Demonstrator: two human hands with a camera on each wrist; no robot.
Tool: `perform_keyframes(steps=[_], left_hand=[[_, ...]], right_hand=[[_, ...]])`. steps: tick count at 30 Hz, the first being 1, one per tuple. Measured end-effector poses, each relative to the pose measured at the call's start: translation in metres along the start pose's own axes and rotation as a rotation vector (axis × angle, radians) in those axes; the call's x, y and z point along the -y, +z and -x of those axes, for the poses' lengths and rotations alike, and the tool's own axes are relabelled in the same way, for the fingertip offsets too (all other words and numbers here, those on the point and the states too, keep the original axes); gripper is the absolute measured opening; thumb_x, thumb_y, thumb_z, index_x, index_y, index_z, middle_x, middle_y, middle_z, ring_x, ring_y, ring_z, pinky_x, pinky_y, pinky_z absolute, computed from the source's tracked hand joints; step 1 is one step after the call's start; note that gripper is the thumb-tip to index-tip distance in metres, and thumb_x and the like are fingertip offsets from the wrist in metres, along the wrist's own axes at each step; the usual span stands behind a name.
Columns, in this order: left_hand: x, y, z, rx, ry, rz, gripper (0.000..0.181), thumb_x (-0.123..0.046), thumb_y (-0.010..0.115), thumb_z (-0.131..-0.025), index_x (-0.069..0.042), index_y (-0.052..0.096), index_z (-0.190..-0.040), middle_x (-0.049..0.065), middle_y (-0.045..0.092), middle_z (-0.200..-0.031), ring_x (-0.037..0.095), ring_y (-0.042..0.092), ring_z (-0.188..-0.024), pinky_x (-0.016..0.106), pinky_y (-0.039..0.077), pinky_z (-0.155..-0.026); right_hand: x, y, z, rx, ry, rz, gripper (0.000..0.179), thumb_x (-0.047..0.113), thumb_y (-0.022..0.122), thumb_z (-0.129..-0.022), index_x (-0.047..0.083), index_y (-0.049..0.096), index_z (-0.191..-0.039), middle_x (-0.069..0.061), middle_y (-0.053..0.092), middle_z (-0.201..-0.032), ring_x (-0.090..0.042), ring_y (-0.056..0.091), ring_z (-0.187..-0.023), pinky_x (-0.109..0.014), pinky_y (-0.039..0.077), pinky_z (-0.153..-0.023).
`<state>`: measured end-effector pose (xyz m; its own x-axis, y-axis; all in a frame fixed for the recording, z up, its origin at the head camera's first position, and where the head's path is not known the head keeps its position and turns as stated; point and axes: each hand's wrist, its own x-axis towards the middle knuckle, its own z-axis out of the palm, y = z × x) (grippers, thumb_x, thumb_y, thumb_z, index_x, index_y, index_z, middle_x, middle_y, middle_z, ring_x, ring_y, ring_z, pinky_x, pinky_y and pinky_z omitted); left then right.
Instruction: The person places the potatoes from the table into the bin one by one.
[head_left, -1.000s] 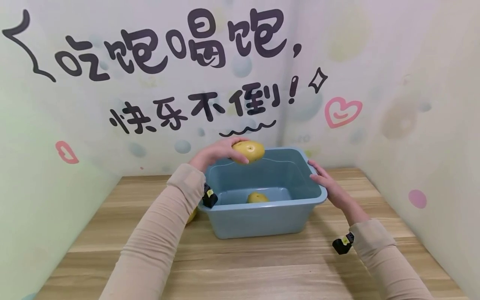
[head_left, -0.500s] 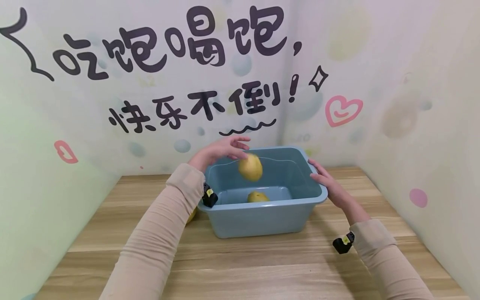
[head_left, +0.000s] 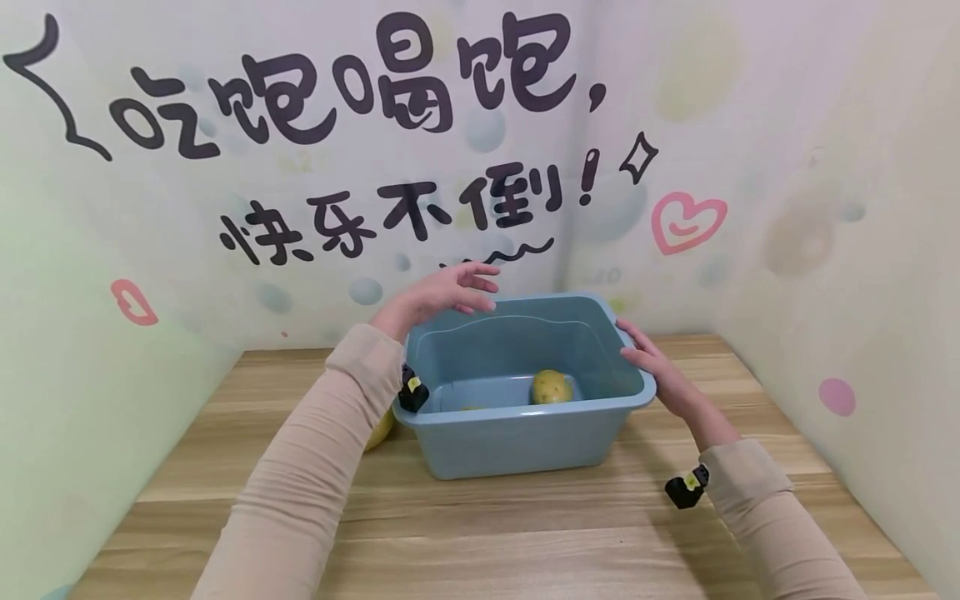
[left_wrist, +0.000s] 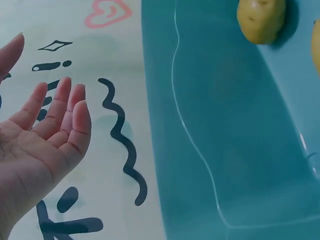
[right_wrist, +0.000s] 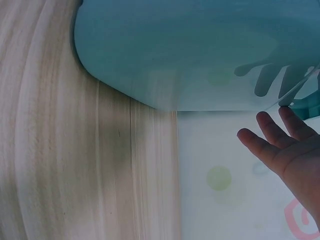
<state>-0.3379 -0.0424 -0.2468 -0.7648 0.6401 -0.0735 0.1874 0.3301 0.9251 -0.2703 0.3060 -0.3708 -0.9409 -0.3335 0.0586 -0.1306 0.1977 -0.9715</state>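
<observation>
My left hand hovers over the back left rim of a blue plastic basin, fingers spread and relaxed, with nothing in them. A yellow potato lies on the basin floor toward the right. Only a sliver of a second potato shows above the front rim; the left wrist view catches this potato at its right edge. At the basin's right side, my right hand rests against the rim. Its fingers look straight beside the outer wall in the right wrist view.
Another yellow potato sits on the wooden table, left of the basin and partly behind the left sleeve. A printed wall stands right behind the basin, and side walls flank the table. Each wrist carries a small black camera.
My left hand has let go of a potato, which dropped into the basin. A potato now lies farther right inside, and another shows only as a sliver. The right hand has stayed put.
</observation>
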Motion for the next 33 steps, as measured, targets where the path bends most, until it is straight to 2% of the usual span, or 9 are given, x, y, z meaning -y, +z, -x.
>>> perform_keyframes(steps=[7,13,19,24,30,33], left_hand=[[-0.003,-0.016,0.014,-0.029,0.035,0.002,0.061,-0.009,0.059,-0.083,-0.01,0.035,-0.139,0.013,0.044,-0.136,0.028,0.044,-0.122,0.047,0.034,-0.099],[0.003,-0.034,0.035,-0.082,0.049,-0.015,0.061,-0.01,0.059,-0.085,-0.011,0.033,-0.14,0.015,0.043,-0.137,0.029,0.045,-0.121,0.049,0.032,-0.101],[0.021,-0.055,0.06,-0.123,0.023,-0.032,0.062,-0.012,0.058,-0.087,-0.009,0.029,-0.141,0.016,0.04,-0.139,0.032,0.042,-0.123,0.049,0.031,-0.101],[0.039,-0.07,0.079,-0.197,0.011,-0.039,0.061,-0.011,0.056,-0.088,-0.007,0.027,-0.142,0.019,0.039,-0.139,0.034,0.043,-0.122,0.048,0.031,-0.102],[0.061,-0.079,0.1,-0.294,0.023,-0.029,0.062,-0.014,0.055,-0.09,-0.006,0.024,-0.143,0.02,0.036,-0.14,0.033,0.041,-0.123,0.046,0.033,-0.101],[0.07,-0.082,0.109,-0.328,0.021,-0.016,0.062,-0.013,0.053,-0.091,-0.006,0.021,-0.144,0.021,0.034,-0.141,0.028,0.043,-0.12,0.045,0.034,-0.1]], right_hand=[[0.001,0.002,0.001,-0.005,0.006,-0.015,0.064,0.029,0.034,-0.096,0.013,-0.001,-0.147,-0.018,0.002,-0.15,-0.035,0.02,-0.129,-0.019,0.04,-0.083],[0.002,0.002,0.001,-0.013,0.015,-0.017,0.064,0.03,0.033,-0.096,0.013,-0.002,-0.147,-0.018,0.0,-0.15,-0.035,0.019,-0.129,-0.019,0.041,-0.083],[0.003,0.003,0.0,-0.019,0.025,-0.001,0.065,0.031,0.033,-0.096,0.013,-0.002,-0.147,-0.018,-0.003,-0.15,-0.037,0.015,-0.13,-0.024,0.037,-0.087],[0.003,0.003,0.0,-0.02,0.023,0.0,0.065,0.03,0.033,-0.096,0.013,-0.002,-0.147,-0.018,-0.002,-0.15,-0.038,0.016,-0.13,-0.027,0.036,-0.088],[0.004,0.004,0.001,-0.019,0.02,-0.005,0.065,0.03,0.033,-0.096,0.013,-0.003,-0.147,-0.019,-0.003,-0.15,-0.039,0.015,-0.13,-0.048,0.028,-0.099],[0.004,0.005,0.001,-0.019,0.021,-0.003,0.065,0.03,0.033,-0.096,0.013,-0.003,-0.147,-0.018,-0.003,-0.15,-0.039,0.014,-0.13,-0.048,0.028,-0.099]])
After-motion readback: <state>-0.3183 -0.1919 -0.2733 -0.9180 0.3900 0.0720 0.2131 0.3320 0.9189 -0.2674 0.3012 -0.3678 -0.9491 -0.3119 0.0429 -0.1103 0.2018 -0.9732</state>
